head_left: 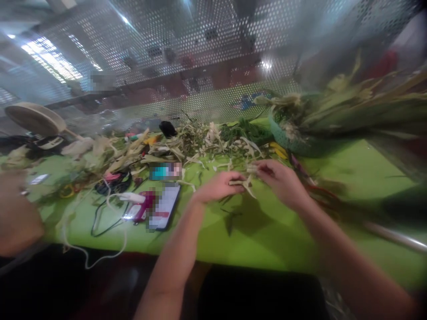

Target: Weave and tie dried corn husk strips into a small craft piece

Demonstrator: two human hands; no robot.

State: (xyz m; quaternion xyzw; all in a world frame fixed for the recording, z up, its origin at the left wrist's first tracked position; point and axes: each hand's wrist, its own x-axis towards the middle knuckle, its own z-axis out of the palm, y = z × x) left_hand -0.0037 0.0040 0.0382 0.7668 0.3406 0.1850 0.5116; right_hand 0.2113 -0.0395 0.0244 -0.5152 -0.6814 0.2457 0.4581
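My left hand (220, 186) is closed around a pale dried leaf strip (247, 183), whose forked end sticks out to the right past the fingertips. Close by on the right, my right hand (280, 177) pinches the end of another pale strip (251, 168); whether the two pieces join is blurred. Both hands hover low over the green tabletop (267, 246). A dark, thin scrap of leaf (230, 218) lies just below them. Beyond the fingers spreads a heap of dried and green leaf strips (213, 138).
Left of my left hand lie a phone (167, 206), a second lit phone (163, 171), a maroon power bank (147, 206) and a white cable (87, 262). A green basket (287, 138) of long leaves stands at right. A person's arm (20, 218) rests at far left. Behind rises a perforated metal screen (200, 53).
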